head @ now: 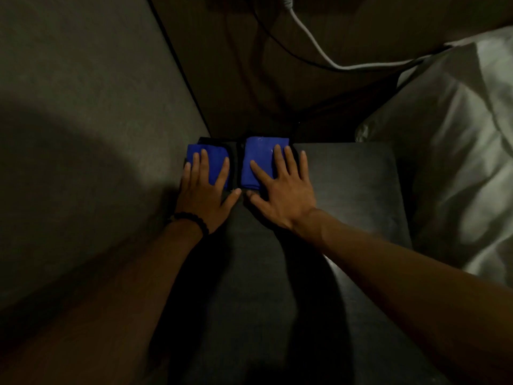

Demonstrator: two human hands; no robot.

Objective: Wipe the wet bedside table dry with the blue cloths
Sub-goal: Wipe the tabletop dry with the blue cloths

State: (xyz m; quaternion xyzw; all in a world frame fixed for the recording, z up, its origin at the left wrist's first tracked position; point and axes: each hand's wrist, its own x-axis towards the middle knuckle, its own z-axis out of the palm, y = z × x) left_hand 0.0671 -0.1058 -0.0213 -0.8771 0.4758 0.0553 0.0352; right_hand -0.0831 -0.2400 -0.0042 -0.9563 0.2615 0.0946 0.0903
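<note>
Two folded blue cloths lie side by side at the far edge of the dark bedside table (361,190). My left hand (206,190) lies flat on the left blue cloth (215,159), fingers spread, a dark bead bracelet on the wrist. My right hand (280,190) presses flat on the right blue cloth (258,159), fingers spread, covering its right part. Both cloths sit near the back corner where the table meets the wall. The room is dim, and I cannot make out wetness on the tabletop.
A grey wall (83,107) runs along the table's left side. A white pillow and bedding (458,148) lie against the table's right edge. A white cable (313,43) and a thin black cable hang across the headboard panel behind the table.
</note>
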